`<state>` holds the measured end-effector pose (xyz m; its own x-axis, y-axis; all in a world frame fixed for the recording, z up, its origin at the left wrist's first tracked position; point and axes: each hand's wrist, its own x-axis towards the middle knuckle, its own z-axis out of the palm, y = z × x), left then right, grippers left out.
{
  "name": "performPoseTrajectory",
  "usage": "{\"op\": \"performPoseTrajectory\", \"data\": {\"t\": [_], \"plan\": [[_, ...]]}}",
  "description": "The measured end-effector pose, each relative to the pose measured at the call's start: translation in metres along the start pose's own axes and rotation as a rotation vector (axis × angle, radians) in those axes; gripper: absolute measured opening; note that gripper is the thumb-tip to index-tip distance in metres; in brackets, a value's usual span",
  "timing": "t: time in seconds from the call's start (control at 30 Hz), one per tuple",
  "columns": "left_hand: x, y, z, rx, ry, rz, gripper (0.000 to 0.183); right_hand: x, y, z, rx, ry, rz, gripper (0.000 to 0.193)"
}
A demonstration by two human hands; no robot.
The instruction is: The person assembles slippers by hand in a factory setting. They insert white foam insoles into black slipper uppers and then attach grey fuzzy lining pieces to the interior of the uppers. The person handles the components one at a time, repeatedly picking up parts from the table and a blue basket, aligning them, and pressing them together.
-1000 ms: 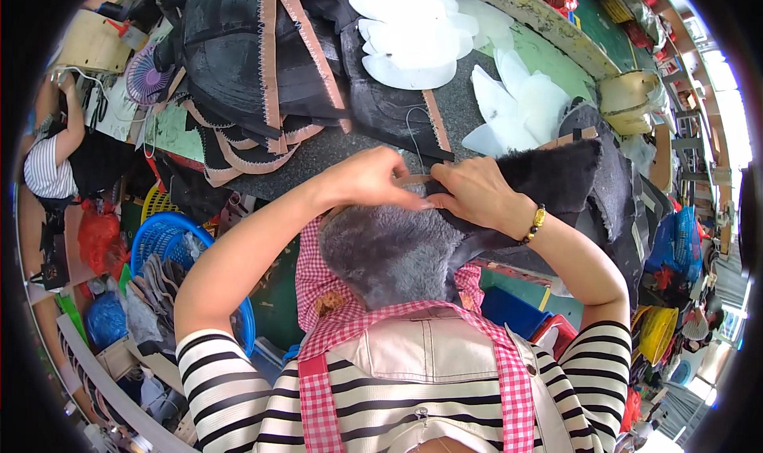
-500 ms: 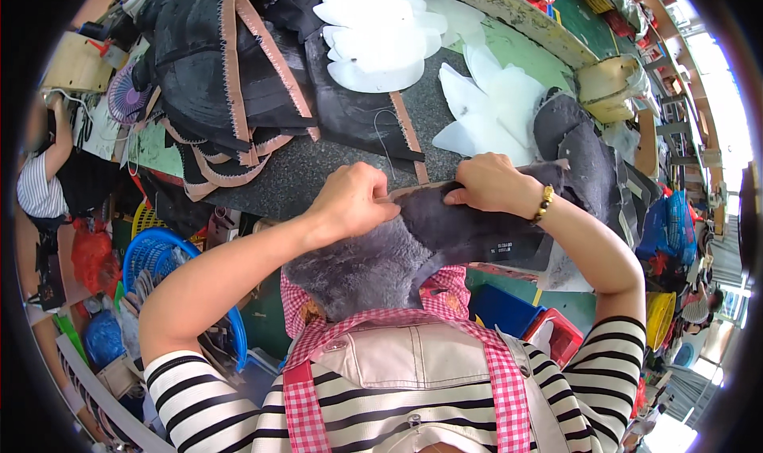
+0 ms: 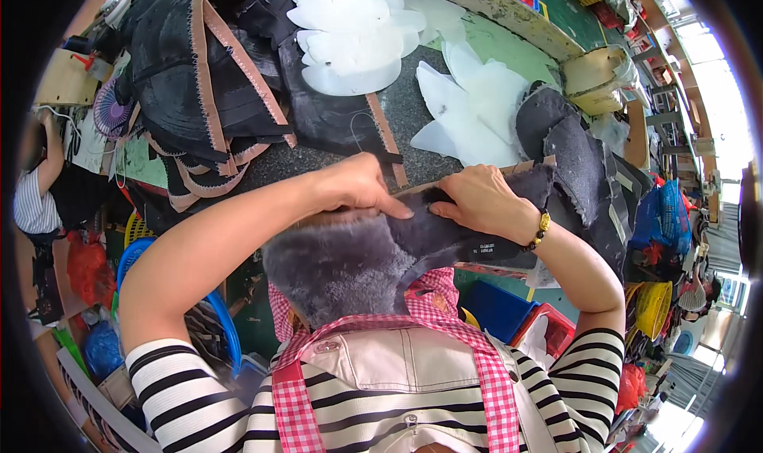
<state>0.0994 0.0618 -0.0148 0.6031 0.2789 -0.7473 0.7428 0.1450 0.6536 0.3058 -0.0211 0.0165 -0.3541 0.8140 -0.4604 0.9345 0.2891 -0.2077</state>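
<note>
A dark piece [image 3: 470, 226] with thick grey fur [image 3: 338, 266] lies spread in front of me, over the near edge of the table. A tan strip runs along its far edge. My left hand [image 3: 362, 184] is closed at that edge; one digit presses on the dark face and the other fingers are curled. Just right of it, my right hand [image 3: 489, 203] grips the same far edge, its thumb pointing toward the left hand. Dark panels with pinked tan strips [image 3: 211, 79] are stacked at the far left.
White petal-shaped sheets [image 3: 354, 36] are piled at the back, with more white sheets [image 3: 477, 103] to their right. Dark fur pieces [image 3: 568, 147] lie at the right. Below the table stand a blue basket [image 3: 230, 330] and a red bin [image 3: 563, 334]. Another person [image 3: 40, 187] sits far left.
My left hand's digit has come forward and pushes on the dark face. The left part of the piece has flattened out, showing more fur. My view has shifted slightly right.
</note>
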Motion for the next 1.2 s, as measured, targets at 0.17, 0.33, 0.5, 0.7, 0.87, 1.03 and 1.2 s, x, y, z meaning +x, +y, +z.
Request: {"op": "performPoseTrajectory", "data": {"t": [0.17, 0.33, 0.5, 0.7, 0.87, 1.03, 1.2], "plan": [[-0.017, 0.012, 0.008, 0.086, 0.002, 0.034, 0.04, -0.013, 0.004, 0.004, 0.068, 0.041, -0.066, 0.027], [0.014, 0.01, 0.023, 0.185, 0.139, 0.226, 0.045, -0.016, 0.004, 0.012, 0.072, 0.191, -0.161, 0.019], [0.026, 0.009, 0.038, 0.303, 0.394, 0.185, 0.04, -0.032, -0.011, 0.01, -0.125, 0.154, 0.002, 0.021], [0.015, 0.009, 0.043, 0.361, 0.445, 0.163, 0.037, -0.052, 0.012, -0.037, 0.209, -0.066, 0.053, 0.028], [0.016, 0.032, 0.034, 0.421, 0.293, 0.12, 0.041, -0.033, 0.073, 0.004, 0.273, -0.025, 0.242, 0.038], [0.037, 0.061, 0.04, 0.457, 0.244, 0.299, 0.04, -0.028, 0.07, -0.004, 0.255, -0.101, 0.261, 0.036], [0.068, 0.056, 0.052, 0.398, 0.322, 0.177, 0.033, -0.06, 0.039, 0.007, -0.086, 0.129, 0.086, 0.022]]}}
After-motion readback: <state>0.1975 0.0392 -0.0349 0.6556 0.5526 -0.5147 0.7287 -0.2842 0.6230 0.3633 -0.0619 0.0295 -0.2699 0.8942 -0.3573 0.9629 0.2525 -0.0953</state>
